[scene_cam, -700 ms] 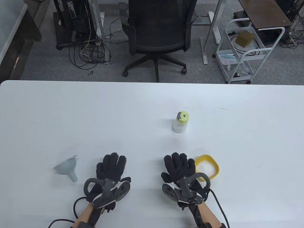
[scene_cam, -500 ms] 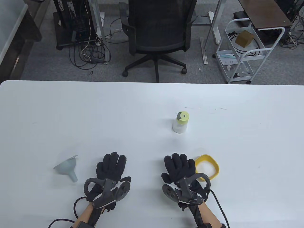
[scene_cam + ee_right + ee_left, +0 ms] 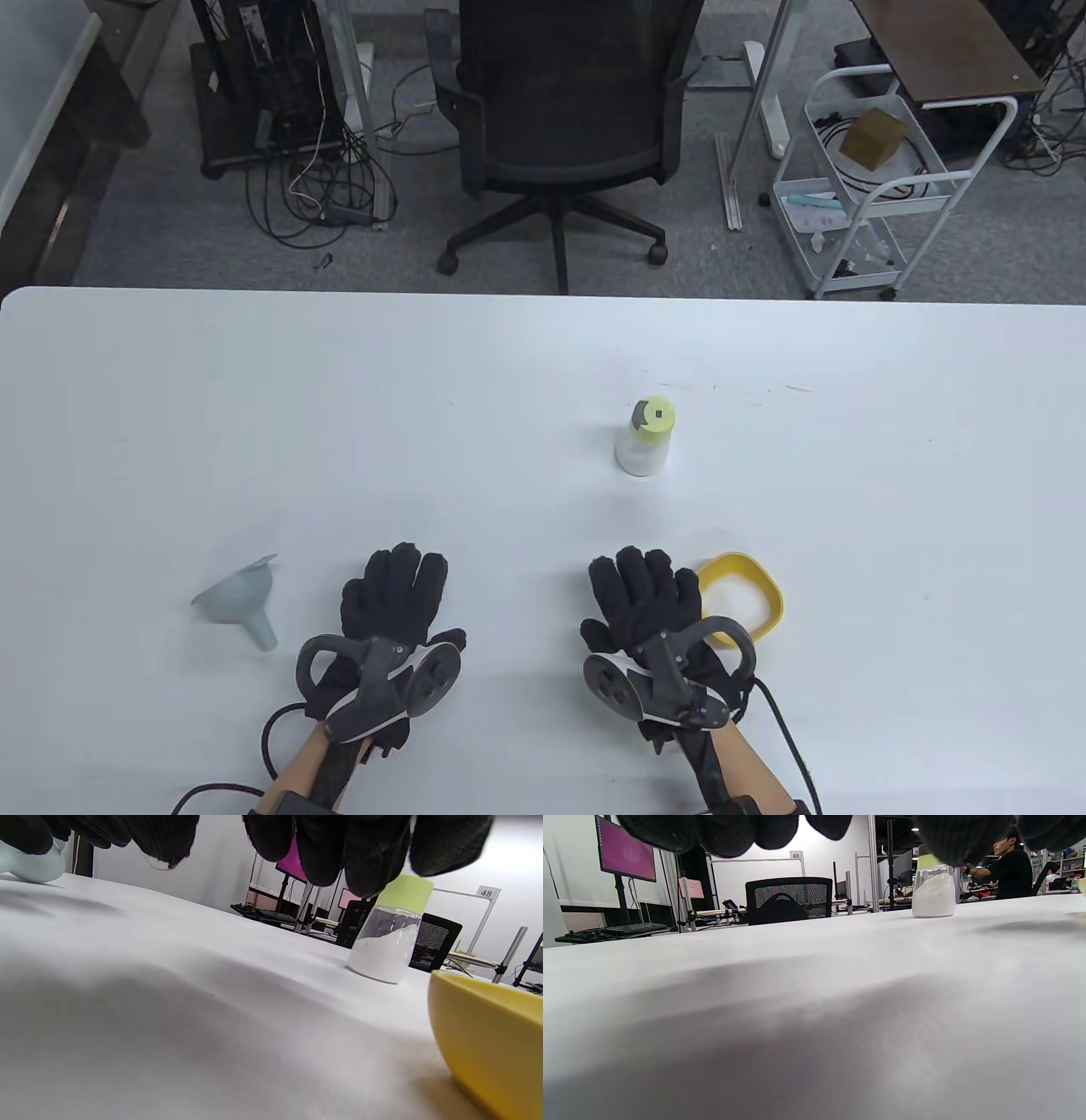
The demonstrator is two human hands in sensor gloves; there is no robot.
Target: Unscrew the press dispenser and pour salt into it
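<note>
On the white table point(image 3: 170, 407) both gloved hands lie palm-down near the 6 o'clock edge, fingers stretched toward 12 and holding nothing. The left hand point(image 3: 392, 604) sits at about 7 o'clock of the table's middle, the right hand point(image 3: 649, 604) at about 5 o'clock, each with a tracker strapped on its back.

The dispenser point(image 3: 645, 440) stands upright near the table's middle, at 12 o'clock from the right hand and well apart from it; its yellow-green cap is on, and the clear body is partly filled with white powder. In the right wrist view it point(image 3: 388, 938) rises beyond the fingertips point(image 3: 322, 853).

A yellow bowl point(image 3: 768, 594) with white salt in it sits just beside the right hand, at its 3 o'clock. A grey funnel point(image 3: 237, 598) lies on its side at 9 o'clock of the left hand, near but apart.
</note>
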